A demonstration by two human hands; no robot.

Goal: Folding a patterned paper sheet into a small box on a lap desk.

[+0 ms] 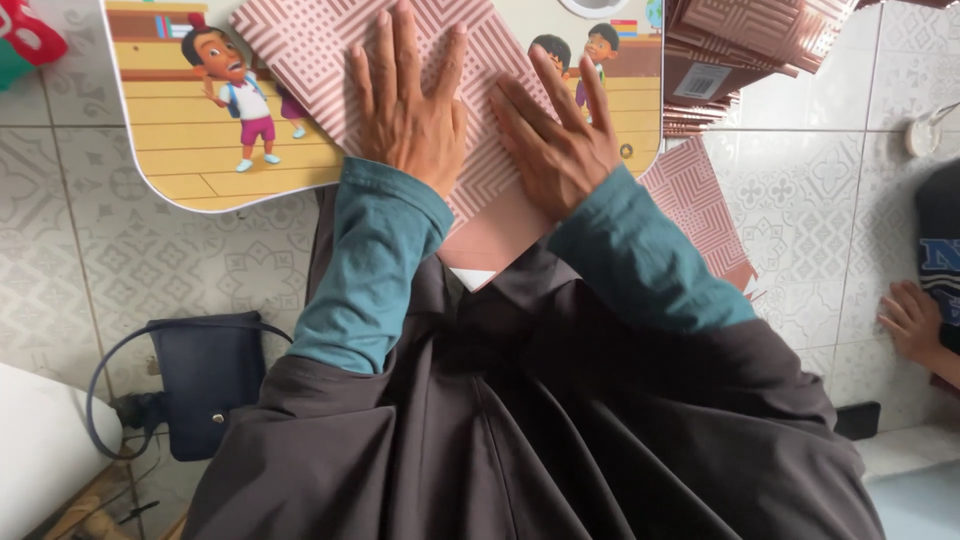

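- A stack of flat pink cartons with a white geometric line pattern sits at the top right, just beyond the right edge of the cartoon-printed table; the layers fan out unevenly.
- On the brown side of that stack, facing the table, is a small white rectangular label with dark bars, tilted.
- One flat carton of the same pink and white pattern lies on the table; its plain pink flap with a white edge hangs over the table's near edge.
- Another patterned pink sheet lies on the tiled floor just below the table's right corner.
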